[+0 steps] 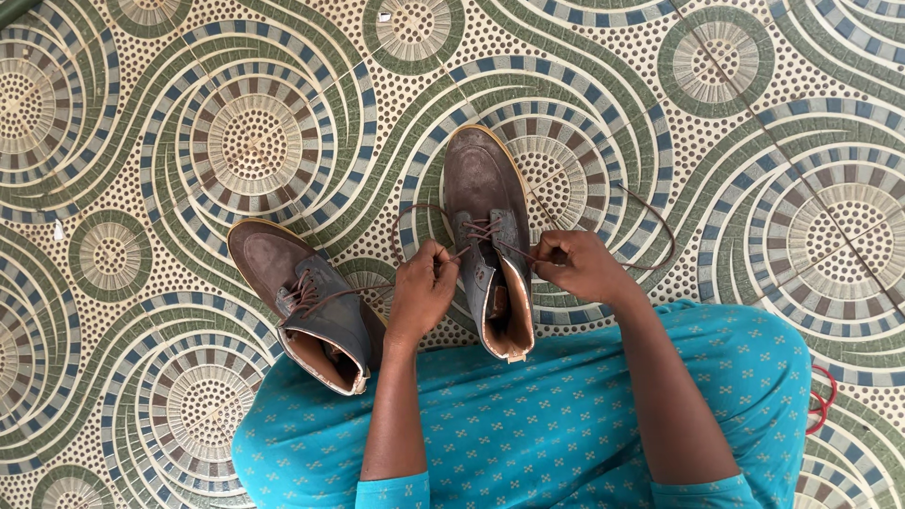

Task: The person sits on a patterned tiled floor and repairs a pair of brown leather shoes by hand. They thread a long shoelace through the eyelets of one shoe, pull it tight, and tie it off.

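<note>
Fingers of your left hand (421,290) and right hand (577,264) pinch the lace ends (528,253) of the upright brown shoe (490,236) on the tiled floor (754,188); eyelets look threaded, no knot yet.

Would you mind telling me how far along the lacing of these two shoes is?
The left shoe is laced, its lace ends loose, untied. In hand: the right shoe, laced through the eyelets; the left hand and right hand each pinch a lace end, pulled apart. Left: no knot shows on either shoe.
</note>
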